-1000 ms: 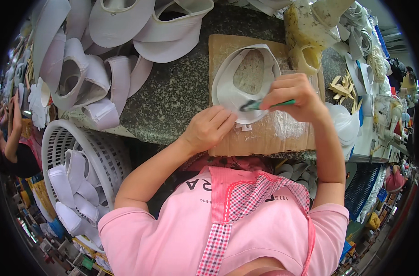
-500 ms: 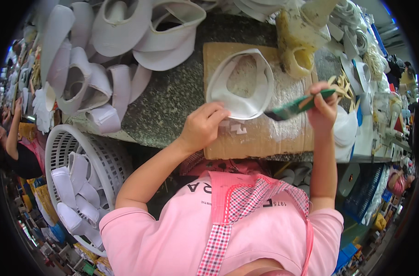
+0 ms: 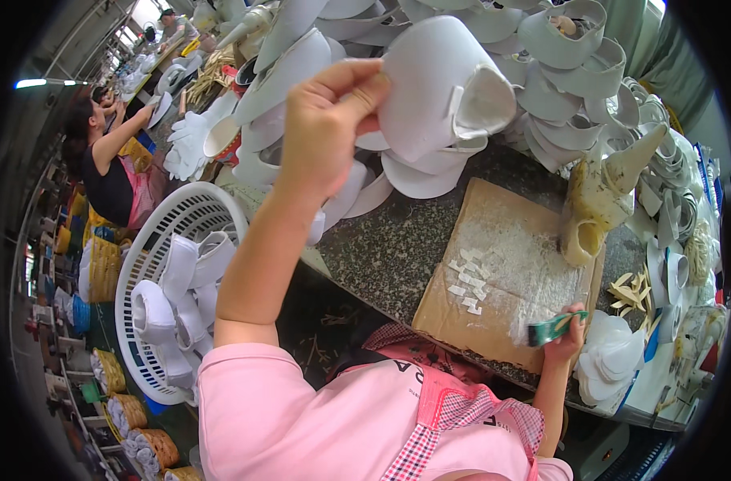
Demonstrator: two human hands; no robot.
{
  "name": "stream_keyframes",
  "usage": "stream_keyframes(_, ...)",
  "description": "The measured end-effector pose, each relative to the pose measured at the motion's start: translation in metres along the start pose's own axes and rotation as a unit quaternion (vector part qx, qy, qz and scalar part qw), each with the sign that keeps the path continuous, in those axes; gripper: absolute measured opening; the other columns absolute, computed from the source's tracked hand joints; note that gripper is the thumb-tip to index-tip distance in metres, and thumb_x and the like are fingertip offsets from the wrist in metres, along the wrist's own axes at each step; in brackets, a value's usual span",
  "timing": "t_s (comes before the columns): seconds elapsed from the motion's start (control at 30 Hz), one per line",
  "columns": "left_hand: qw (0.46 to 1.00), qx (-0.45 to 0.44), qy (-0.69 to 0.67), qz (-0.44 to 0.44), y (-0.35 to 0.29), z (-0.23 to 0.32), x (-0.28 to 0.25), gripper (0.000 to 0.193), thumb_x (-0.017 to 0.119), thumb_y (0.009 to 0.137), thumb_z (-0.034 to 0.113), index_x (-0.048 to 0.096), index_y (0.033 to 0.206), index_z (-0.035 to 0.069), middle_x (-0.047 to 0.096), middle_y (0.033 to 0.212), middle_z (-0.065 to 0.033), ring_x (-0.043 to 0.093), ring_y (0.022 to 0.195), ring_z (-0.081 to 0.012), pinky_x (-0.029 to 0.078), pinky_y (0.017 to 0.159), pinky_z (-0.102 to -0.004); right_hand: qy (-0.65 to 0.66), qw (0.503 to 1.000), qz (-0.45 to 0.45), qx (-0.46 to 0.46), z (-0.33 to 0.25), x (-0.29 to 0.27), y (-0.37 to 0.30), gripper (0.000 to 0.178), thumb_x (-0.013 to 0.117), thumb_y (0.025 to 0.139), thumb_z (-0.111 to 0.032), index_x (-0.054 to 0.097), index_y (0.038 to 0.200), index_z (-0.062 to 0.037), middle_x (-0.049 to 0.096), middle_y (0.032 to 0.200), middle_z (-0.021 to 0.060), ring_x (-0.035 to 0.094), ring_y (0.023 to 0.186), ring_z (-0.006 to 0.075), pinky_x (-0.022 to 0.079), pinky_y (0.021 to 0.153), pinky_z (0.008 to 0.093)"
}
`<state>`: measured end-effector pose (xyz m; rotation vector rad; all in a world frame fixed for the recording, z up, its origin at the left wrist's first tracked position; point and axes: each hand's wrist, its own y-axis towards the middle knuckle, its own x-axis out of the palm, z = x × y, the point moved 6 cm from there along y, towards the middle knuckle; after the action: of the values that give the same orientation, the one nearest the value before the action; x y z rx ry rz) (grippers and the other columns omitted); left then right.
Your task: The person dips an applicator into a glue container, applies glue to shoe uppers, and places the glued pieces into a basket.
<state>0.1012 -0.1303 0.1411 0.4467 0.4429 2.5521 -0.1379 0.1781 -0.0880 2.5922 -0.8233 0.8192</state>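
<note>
Left hand (image 3: 333, 120) pinches edge of white visor (image 3: 429, 88), raised above desk (image 3: 381, 252); right hand (image 3: 568, 341) grips green brush (image 3: 551, 328) over cardboard (image 3: 494, 228). Visor looks light, fairly stiff, perhaps easily creased; best taken by rim.

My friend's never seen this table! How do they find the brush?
Find the brown cardboard on the dark speckled table. Near its lower right corner is the person's right hand, holding the brush. Its green body and dark bristles set it apart from the pale scraps lying on the cardboard.
</note>
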Motion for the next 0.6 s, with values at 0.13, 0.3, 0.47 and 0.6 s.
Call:
stream_keyframes(0.13, 0.998, -0.032, -0.040, 0.022, 0.001, 0.006, -0.037, 0.016, 0.055, 0.078, 0.005, 0.057, 0.092, -0.002, 0.061, 0.081, -0.0074, 0.060, 0.068, -0.0135, 0.050, 0.061, -0.0238, 0.188, 0.981, 0.039, -0.038, -0.001, -0.019, -0.001, 0.015, 0.042, 0.086, -0.017, 0.039, 0.096, -0.0063, 0.044, 0.067, 0.0034, 0.035, 0.036, 0.0058, 0.033, 0.034, 0.0185)
stream_keyframes(0.3, 0.993, -0.003, -0.023, 0.113, -0.019, 0.041, -0.107, 0.014, 0.053, 0.079, 0.006, 0.057, 0.090, -0.001, 0.060, 0.080, -0.0058, 0.059, 0.068, -0.0122, 0.049, 0.062, -0.0227, 0.183, 0.979, 0.063, -0.067, -0.001, -0.026, 0.004, 0.020, 0.043, 0.086, -0.017, 0.041, 0.102, -0.0067, 0.052, 0.083, 0.0063, 0.039, 0.041, 0.0068, 0.034, 0.038, 0.0170)
stream_keyframes(0.47, 0.968, 0.116, 0.124, 0.185, -0.084, 0.159, -0.230, 0.018, 0.046, 0.082, 0.004, 0.053, 0.099, 0.000, 0.058, 0.093, -0.0059, 0.057, 0.081, -0.0115, 0.045, 0.075, -0.0216, 0.161, 0.984, -0.053, -0.048, -0.011, -0.048, 0.004, 0.027, 0.043, 0.086, -0.019, 0.044, 0.108, -0.0042, 0.054, 0.100, 0.0112, 0.048, 0.058, 0.0093, 0.039, 0.048, 0.0185)
stream_keyframes(0.6, 0.958, 0.133, 0.145, 0.210, -0.160, 0.231, -0.272, 0.018, 0.046, 0.083, 0.005, 0.053, 0.098, -0.001, 0.058, 0.093, -0.0071, 0.057, 0.083, -0.0128, 0.045, 0.075, -0.0222, 0.146, 0.988, 0.031, -0.044, -0.003, -0.068, 0.010, 0.029, 0.044, 0.086, -0.020, 0.045, 0.109, -0.0028, 0.055, 0.096, 0.0091, 0.048, 0.066, 0.0100, 0.038, 0.065, 0.0238)
